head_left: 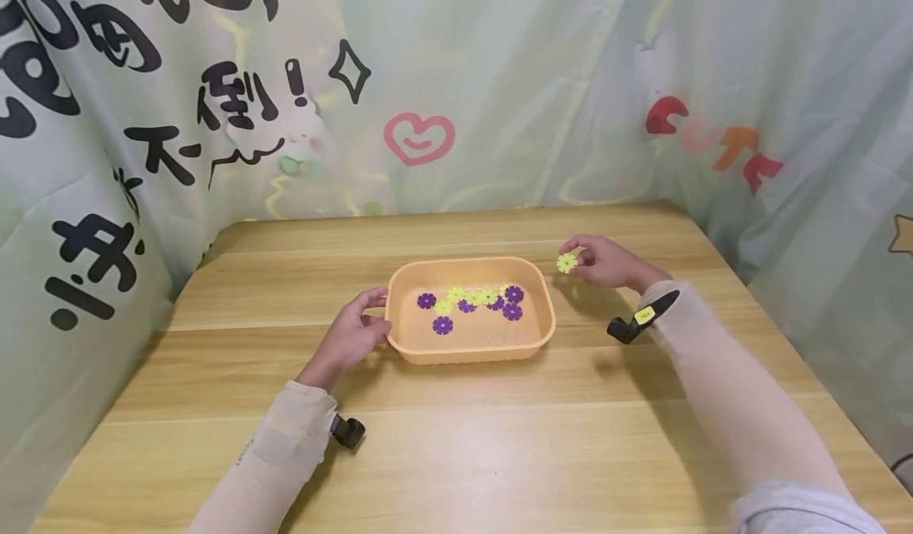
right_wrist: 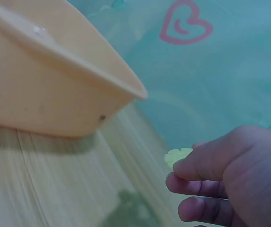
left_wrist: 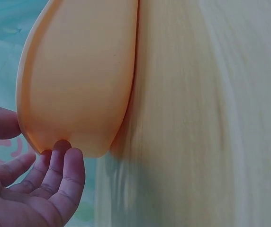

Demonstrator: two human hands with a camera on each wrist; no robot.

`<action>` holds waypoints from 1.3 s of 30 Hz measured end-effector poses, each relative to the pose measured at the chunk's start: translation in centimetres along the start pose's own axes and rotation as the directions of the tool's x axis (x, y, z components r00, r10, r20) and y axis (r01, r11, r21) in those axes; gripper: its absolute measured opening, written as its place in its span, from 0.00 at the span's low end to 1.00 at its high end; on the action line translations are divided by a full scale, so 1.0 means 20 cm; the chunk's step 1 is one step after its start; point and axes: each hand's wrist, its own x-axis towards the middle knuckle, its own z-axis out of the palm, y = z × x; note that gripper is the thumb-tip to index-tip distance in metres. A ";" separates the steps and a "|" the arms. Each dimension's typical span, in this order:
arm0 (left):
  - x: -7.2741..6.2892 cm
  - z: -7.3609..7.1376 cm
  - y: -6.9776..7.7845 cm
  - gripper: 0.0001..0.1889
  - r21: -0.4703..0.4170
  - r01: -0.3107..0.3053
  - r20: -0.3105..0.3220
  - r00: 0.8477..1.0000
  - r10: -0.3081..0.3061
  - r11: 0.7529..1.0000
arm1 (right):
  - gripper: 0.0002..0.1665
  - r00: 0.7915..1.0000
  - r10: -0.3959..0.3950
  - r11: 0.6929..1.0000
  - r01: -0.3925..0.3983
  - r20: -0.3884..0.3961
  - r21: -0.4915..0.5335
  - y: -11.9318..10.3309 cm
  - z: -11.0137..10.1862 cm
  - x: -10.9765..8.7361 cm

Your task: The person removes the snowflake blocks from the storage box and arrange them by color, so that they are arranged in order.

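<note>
"What's in your right hand?"

"My right hand (head_left: 605, 262) pinches a yellow flower-shaped disc (head_left: 567, 263) between thumb and fingertips, and I have it in the air just off the right end of the orange tray (head_left: 471, 355), above the wooden table (head_left: 456, 447)."

"And the left?"

"My left hand (head_left: 349, 333) rests against the tray's left end, digits relaxed and slightly bent, the tips touching its rim and outer wall."

"Anything inside the tray?"

"Purple discs (head_left: 442, 326) and more yellow ones (head_left: 444, 307), the same notched shape, mostly in a loose band across the floor. A few in the middle overlap, so I can't count them surely."

"Behind it?"

"A pale curtain (head_left: 499, 74) with dark lettering and a pink heart (head_left: 419, 139)."
</note>
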 end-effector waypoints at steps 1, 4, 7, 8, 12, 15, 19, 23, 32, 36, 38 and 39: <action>0.00 0.00 0.00 0.31 0.002 0.000 0.001 1.000 0.000 1.000 | 0.20 1.000 0.010 1.000 -0.010 -0.005 -0.002 0.00 0.00 -0.01; 0.00 0.00 0.00 0.32 0.004 0.005 0.004 1.000 -0.005 1.000 | 0.20 0.998 0.055 0.998 -0.055 -0.013 -0.003 0.00 0.00 -0.04; 0.00 0.00 0.00 0.32 0.002 0.008 0.007 1.000 -0.008 1.000 | 0.20 0.996 0.088 0.996 -0.088 -0.016 -0.003 -0.01 0.00 -0.06; 0.00 0.00 0.00 0.32 0.000 0.008 0.008 1.000 -0.008 1.000 | 0.21 0.995 0.098 0.995 -0.098 -0.018 0.001 -0.01 0.00 -0.07; 0.00 0.00 0.00 0.32 0.001 0.012 0.012 1.000 -0.012 1.000 | 0.21 0.992 0.120 0.993 -0.120 -0.028 -0.001 0.06 0.01 -0.07; 0.00 0.00 0.00 0.32 0.006 0.014 0.014 1.000 -0.014 1.000 | 0.20 0.991 0.131 0.991 -0.130 -0.031 0.012 0.12 0.01 -0.07; 0.00 0.00 0.00 0.32 0.008 0.011 0.017 1.000 -0.011 1.000 | 0.20 0.989 0.145 0.989 -0.145 -0.022 0.033 0.16 0.02 -0.06; 0.00 0.00 0.00 0.33 0.009 0.015 0.022 1.000 -0.015 1.000 | 0.21 0.986 0.168 0.986 -0.168 -0.012 -0.001 0.19 0.02 -0.06; 0.00 0.00 0.00 0.33 0.000 0.024 0.023 0.999 -0.024 1.000 | 0.19 0.988 0.156 0.980 -0.157 -0.017 -0.123 0.23 0.02 -0.06; -0.01 0.00 0.00 0.33 0.005 0.028 0.021 0.999 -0.028 1.000 | 0.19 0.989 0.144 0.970 -0.145 -0.020 -0.193 0.23 0.03 -0.06; 0.00 0.00 0.00 0.33 0.005 0.025 0.020 0.999 -0.025 1.000 | 0.19 0.989 0.146 0.963 -0.147 -0.023 -0.224 0.23 0.03 -0.06; 0.00 0.00 0.00 0.33 0.005 0.024 0.020 0.999 -0.025 1.000 | 0.19 0.989 0.145 0.960 -0.147 -0.025 -0.239 0.23 0.03 -0.06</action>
